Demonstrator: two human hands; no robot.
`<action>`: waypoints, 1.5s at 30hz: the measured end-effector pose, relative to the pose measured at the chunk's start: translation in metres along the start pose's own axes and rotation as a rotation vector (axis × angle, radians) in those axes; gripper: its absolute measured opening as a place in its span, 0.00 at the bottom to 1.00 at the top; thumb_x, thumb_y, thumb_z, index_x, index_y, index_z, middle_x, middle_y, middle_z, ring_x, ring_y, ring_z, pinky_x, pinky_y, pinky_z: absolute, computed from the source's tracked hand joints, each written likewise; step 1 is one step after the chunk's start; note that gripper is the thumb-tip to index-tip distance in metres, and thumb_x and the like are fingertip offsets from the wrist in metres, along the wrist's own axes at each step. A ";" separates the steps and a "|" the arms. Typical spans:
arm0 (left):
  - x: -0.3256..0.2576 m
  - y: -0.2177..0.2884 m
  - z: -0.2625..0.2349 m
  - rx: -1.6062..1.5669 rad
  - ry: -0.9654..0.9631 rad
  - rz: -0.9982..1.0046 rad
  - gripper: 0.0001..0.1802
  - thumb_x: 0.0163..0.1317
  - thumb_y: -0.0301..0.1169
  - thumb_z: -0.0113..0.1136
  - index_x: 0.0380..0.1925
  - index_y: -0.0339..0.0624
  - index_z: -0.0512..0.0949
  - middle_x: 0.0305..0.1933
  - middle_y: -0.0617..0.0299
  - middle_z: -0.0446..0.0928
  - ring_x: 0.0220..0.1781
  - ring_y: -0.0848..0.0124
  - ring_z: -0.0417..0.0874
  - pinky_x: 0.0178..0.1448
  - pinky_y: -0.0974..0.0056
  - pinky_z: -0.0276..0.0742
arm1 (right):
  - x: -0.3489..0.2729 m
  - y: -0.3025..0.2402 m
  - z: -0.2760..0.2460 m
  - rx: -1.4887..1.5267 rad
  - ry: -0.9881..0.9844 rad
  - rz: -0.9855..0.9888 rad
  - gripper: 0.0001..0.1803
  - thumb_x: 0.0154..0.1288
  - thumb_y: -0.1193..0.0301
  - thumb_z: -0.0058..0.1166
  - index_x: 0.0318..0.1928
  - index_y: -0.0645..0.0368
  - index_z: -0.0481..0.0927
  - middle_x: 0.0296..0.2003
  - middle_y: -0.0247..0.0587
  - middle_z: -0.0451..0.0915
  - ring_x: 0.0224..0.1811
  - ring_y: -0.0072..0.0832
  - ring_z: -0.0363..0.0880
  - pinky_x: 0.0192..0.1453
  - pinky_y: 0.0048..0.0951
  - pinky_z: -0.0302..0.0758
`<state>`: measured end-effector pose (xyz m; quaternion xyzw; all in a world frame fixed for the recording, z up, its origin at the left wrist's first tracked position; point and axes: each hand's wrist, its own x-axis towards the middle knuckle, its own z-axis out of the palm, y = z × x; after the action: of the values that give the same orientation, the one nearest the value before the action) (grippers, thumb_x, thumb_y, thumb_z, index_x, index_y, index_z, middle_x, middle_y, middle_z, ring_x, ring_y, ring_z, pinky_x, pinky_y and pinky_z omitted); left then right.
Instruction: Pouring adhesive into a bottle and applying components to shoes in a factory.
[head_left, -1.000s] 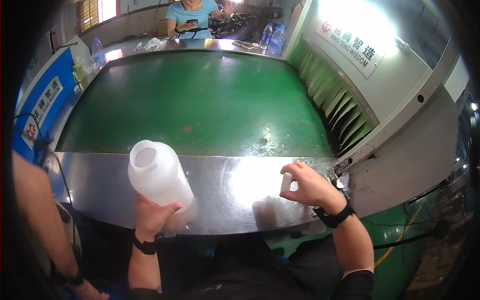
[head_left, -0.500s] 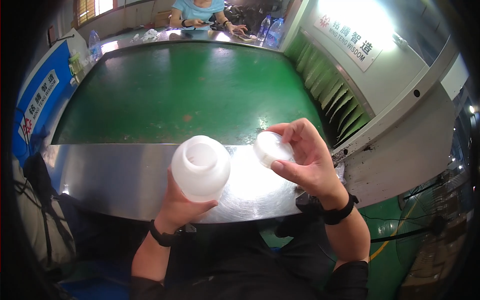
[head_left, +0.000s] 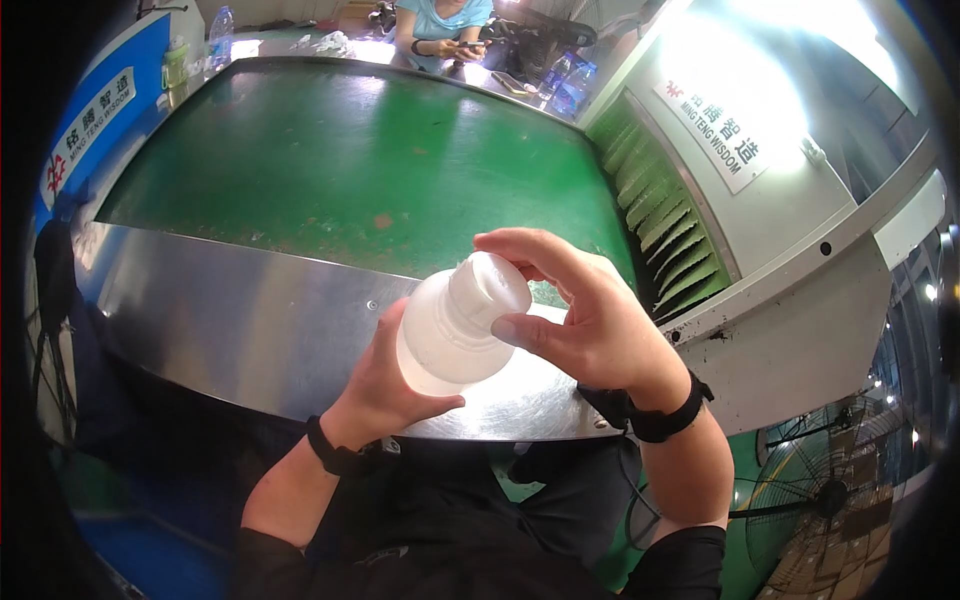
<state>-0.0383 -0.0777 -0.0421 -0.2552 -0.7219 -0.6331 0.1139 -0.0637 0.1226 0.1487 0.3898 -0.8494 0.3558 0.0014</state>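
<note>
A wide green belt [head_left: 330,170] runs away from the viewer, edged at the near end by a curved steel surface [head_left: 230,320] that catches the overhead light. To the right stands a white machine housing [head_left: 800,330] with green louvred slats [head_left: 660,215], and at the far end of the belt another person [head_left: 445,25] in a blue top bends over something held in both hands. Above the steel surface, close to the body, the left hand [head_left: 385,385] cups a white plastic bottle [head_left: 450,335] from below, fingers and thumb wrapped around its lower part. The bottle is tilted, its top pointing toward the camera. The right hand [head_left: 590,325] comes over from the right, its fingers [head_left: 520,245] curled over a white cap [head_left: 488,287] that sits on the neck of the bottle, with the thumb pressed against the cap's side. Both wrists wear black bands. A fan [head_left: 830,495] stands on the floor at the lower right.
</note>
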 end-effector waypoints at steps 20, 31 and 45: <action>0.003 -0.002 -0.003 0.035 0.024 0.053 0.61 0.38 0.34 0.85 0.70 0.38 0.54 0.64 0.43 0.67 0.67 0.49 0.70 0.70 0.50 0.67 | 0.031 -0.028 -0.020 -0.376 -0.318 -0.066 0.36 0.49 0.73 0.74 0.62 0.52 0.78 0.51 0.47 0.79 0.51 0.43 0.81 0.54 0.40 0.82; 0.012 -0.004 -0.005 0.027 -0.066 0.006 0.60 0.38 0.35 0.85 0.69 0.37 0.55 0.60 0.44 0.71 0.63 0.51 0.75 0.65 0.50 0.72 | 0.027 -0.019 0.005 -0.716 -0.216 0.116 0.37 0.48 0.44 0.74 0.42 0.64 0.76 0.35 0.46 0.79 0.35 0.42 0.82 0.37 0.37 0.79; 0.000 -0.015 -0.005 -0.139 -0.102 -0.049 0.59 0.43 0.34 0.84 0.72 0.45 0.55 0.67 0.49 0.65 0.70 0.54 0.68 0.70 0.52 0.68 | 0.050 -0.002 -0.022 -0.309 -0.375 -0.385 0.35 0.41 0.64 0.74 0.54 0.62 0.82 0.42 0.46 0.79 0.38 0.40 0.81 0.42 0.37 0.79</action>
<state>-0.0468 -0.0841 -0.0541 -0.2766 -0.6869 -0.6707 0.0435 -0.1039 0.1019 0.1802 0.5977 -0.7894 0.1375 -0.0286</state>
